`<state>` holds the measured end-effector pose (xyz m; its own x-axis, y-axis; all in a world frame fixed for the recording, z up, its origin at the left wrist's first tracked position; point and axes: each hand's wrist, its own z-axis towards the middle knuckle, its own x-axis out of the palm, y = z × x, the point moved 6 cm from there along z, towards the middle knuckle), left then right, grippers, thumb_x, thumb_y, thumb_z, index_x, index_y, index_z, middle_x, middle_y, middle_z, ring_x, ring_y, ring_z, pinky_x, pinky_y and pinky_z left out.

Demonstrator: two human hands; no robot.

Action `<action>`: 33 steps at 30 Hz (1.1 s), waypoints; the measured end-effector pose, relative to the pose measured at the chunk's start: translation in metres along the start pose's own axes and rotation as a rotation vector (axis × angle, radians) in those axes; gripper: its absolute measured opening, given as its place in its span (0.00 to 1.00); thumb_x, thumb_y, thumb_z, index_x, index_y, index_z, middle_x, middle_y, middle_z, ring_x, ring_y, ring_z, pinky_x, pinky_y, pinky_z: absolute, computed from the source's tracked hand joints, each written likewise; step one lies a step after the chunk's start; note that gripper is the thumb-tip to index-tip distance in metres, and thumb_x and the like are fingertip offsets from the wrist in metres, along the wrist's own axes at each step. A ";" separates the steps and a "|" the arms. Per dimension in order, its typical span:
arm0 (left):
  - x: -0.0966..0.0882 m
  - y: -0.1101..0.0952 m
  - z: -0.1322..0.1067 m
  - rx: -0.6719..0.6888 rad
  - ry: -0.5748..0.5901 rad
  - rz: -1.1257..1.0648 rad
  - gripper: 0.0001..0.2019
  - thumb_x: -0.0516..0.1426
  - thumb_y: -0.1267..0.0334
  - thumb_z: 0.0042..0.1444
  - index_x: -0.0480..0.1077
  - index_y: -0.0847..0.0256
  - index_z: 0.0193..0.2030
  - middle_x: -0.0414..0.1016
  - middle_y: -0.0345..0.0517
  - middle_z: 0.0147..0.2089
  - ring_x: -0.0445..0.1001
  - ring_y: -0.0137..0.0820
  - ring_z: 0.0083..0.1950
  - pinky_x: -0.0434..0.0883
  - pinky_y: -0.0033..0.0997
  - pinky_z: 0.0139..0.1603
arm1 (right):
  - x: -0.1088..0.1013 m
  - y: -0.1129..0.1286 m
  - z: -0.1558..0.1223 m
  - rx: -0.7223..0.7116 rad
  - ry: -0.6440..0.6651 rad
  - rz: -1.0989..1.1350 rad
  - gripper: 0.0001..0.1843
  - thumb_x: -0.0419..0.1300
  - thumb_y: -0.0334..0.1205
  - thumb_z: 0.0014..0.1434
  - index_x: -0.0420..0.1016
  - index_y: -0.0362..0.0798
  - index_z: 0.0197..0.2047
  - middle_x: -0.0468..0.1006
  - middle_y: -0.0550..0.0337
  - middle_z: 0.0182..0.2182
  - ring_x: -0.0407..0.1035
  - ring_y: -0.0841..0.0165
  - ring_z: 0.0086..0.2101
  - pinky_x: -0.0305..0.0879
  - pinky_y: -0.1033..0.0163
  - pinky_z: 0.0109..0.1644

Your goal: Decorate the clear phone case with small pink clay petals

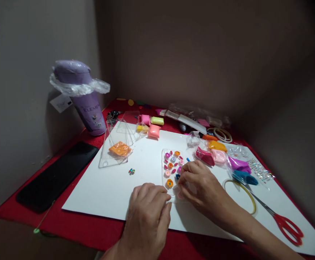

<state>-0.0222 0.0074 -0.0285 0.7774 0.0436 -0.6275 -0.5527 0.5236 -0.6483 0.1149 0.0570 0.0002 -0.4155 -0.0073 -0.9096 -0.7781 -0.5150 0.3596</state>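
A clear phone case [170, 159] decorated with small clay flowers lies on a white sheet [111, 187]. My right hand [200, 184] rests on the case's lower right part, its fingers curled and pinched near a tiny blue piece. What the fingertips hold is too small to name. My left hand [149, 209] sits on the sheet just left of the case's bottom end, fingers bent and pressed together, fingertips touching the case's edge.
Bags of coloured clay [219, 155] lie to the right, red scissors [284, 224] and a yellow ring [241, 195] near them. More clear cases with orange clay [119, 148] sit at left. A purple tumbler [86, 101] and black case [56, 175] stand on the red table.
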 end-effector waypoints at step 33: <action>0.002 -0.004 0.001 0.057 -0.014 0.047 0.13 0.50 0.78 0.57 0.70 0.61 0.43 0.73 0.48 0.41 0.67 0.38 0.41 0.60 0.42 0.41 | 0.009 0.003 0.009 0.013 0.062 -0.242 0.10 0.57 0.24 0.53 0.70 0.46 0.24 0.73 0.56 0.29 0.61 0.62 0.36 0.58 0.57 0.39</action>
<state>-0.0179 0.0067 -0.0269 0.7553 0.0811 -0.6503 -0.5711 0.5681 -0.5926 0.1046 0.0635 -0.0054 -0.1867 0.0624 -0.9804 -0.8574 -0.4975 0.1316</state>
